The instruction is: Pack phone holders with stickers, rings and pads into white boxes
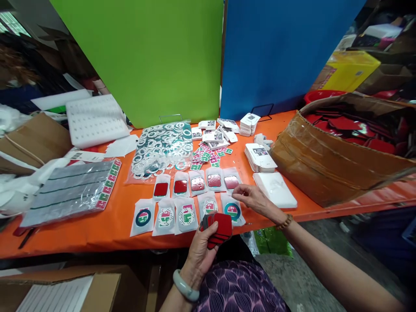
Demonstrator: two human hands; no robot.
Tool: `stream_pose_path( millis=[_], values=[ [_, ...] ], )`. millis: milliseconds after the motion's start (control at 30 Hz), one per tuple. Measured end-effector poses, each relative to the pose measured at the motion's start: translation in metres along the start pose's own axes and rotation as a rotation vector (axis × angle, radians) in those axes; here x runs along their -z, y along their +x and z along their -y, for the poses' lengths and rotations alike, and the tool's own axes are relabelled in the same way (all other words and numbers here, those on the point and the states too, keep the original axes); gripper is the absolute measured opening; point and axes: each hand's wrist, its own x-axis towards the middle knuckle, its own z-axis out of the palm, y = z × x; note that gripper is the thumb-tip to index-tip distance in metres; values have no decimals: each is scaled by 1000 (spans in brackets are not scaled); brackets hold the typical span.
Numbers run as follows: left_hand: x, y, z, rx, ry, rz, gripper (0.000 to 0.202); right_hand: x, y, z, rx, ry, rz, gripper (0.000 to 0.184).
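Note:
My left hand grips a small stack of red rounded-square plates near the table's front edge. My right hand reaches over the right end of the two rows of small white pouches, its fingers slightly apart with nothing visible between them. Closest to its fingertips lies a pouch with a red plate on it. Several more pouches in that back row carry red plates. In the front row, pouches bear green and pink pieces with rings or patterned shapes; the left hand's stack partly overlaps one pouch.
A large cardboard box of red plates stands at right, beside white pouches and stacked white cards. Behind the rows lie a clear bag of rings and loose green-pink pieces. A grey plastic-wrapped pack lies left.

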Motion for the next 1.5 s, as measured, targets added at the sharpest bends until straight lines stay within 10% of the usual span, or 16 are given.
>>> stream_pose_path(
  millis=[267,733,1300,1500],
  values=[
    [2,-16,10,9,-4,-13,32,-1,13,-6,108,-328,-103,21],
    [13,-47,13,-45,9,54,56,-23,93,27,116,-741,195,24],
    [21,-37,10,-29,-19,69,56,-24,87,29,130,-862,208,23],
    [24,-33,4,-84,-108,-41,35,-27,32,42,244,-565,94,25]
  ],
)
